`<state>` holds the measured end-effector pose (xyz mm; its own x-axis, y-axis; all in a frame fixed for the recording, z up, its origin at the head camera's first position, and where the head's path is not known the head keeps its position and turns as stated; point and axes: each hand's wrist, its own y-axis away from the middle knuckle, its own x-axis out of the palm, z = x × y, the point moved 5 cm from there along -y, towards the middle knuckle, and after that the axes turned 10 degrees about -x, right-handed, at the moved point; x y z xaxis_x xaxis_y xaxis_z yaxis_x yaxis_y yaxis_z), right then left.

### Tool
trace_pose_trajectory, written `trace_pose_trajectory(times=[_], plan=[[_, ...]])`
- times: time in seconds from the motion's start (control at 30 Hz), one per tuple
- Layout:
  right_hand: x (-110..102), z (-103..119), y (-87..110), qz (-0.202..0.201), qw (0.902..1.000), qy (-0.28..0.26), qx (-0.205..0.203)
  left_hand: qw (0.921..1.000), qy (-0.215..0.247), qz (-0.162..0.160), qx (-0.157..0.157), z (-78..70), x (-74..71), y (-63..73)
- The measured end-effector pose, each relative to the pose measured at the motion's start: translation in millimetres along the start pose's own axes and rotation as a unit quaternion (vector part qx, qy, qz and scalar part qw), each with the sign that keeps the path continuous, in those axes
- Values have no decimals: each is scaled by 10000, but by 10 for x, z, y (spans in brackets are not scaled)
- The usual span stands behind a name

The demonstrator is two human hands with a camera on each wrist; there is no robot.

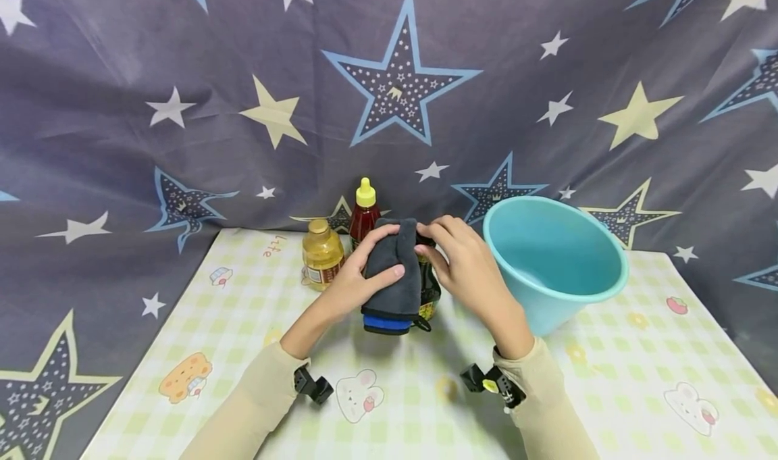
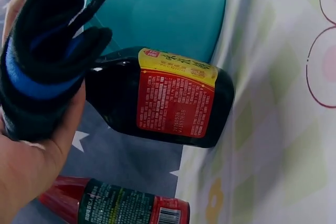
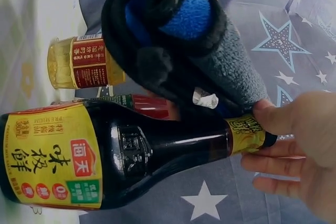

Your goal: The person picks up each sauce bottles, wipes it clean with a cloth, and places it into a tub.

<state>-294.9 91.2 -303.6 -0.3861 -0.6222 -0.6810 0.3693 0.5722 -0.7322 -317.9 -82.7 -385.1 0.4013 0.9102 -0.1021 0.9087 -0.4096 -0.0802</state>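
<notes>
head view: left fingers (image 1: 372, 242) grip cloth (image 1: 395, 296), right fingers (image 1: 446, 238) pinch dark bottle (image 3: 136, 148)

From the bottle (image 1: 430, 288): cloth (image 1: 394, 296) at nine o'clock, jar (image 1: 321, 252) at ten, sauce (image 1: 363, 221) at eleven, bucket (image 1: 553, 264) at three.

Soft, even light brightens the checked tablecloth (image 1: 407, 429) in the head view, faint shadows falling beside the near sleeves (image 1: 258, 392); in dimmer wrist views, glare glints off the dark bottle (image 3: 152, 145) and the folded cloth (image 2: 39, 116) sinks into shadow.
</notes>
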Motion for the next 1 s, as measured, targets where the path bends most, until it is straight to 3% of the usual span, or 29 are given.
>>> trace_pose_trajectory(times=[0.23, 0.43, 0.67, 1.0], plan=[[-14, -9, 6, 28, 10000, 16, -69, 9980, -492, -409, -7, 38, -14, -21], [-7, 4, 13, -8, 9998, 118, -177, 9932, -1018, -550, 149, 43, -34, -4], [-2, 5, 17, -26, 9995, 230, -233, 9791, -1879, -729, 261, 61, -79, -3], [-15, 30, -3, 26, 9993, 294, -227, 9620, -2652, -546, 354, 95, -102, -11]])
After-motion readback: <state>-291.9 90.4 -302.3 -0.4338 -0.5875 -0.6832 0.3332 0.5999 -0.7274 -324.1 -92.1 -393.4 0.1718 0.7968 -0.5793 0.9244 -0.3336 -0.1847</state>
